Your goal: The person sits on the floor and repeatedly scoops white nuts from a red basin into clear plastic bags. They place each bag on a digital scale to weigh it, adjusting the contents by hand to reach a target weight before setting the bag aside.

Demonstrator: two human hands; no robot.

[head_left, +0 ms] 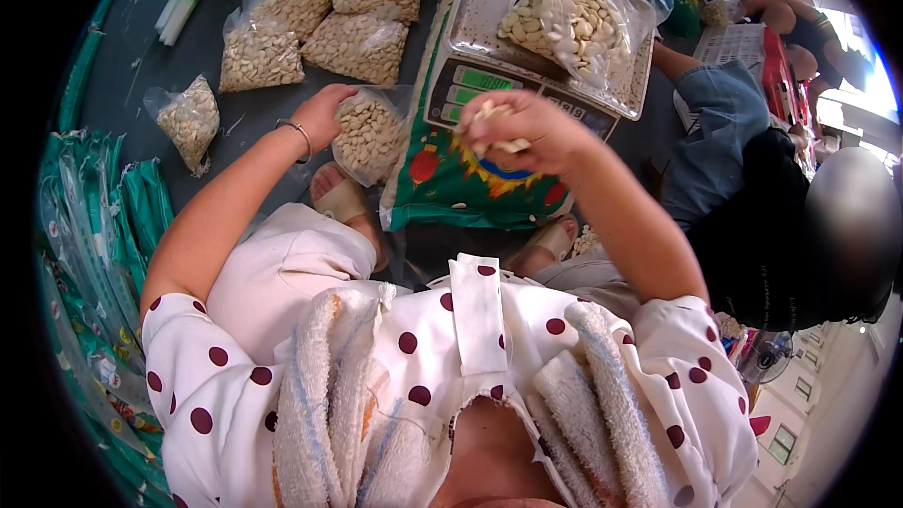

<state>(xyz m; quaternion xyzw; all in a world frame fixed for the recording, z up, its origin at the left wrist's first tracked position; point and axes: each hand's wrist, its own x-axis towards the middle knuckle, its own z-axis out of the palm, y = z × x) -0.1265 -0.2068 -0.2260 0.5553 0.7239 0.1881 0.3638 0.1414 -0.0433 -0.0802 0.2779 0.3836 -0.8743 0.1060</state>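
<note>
My left hand (322, 118) grips the edge of a clear plastic bag of pale flat seeds (369, 135), which look like pumpkin seeds, low in front of me. Some of the same seeds (502, 128) are held in my right hand (518, 132), over the display edge of a digital scale (458, 95). On the scale's metal pan (480, 28) lies an open clear bag with larger pale seeds (585, 32). The scale rests on a green printed sack (458, 201), with a few loose seeds on the sack.
Several filled seed bags (356, 42) lie beyond my left hand, and a small one (189, 121) sits apart. Green packaging bags (92, 226) are stacked at the left. A co-worker in denim and black (741, 183) sits close on the right, near a white crate (734, 49).
</note>
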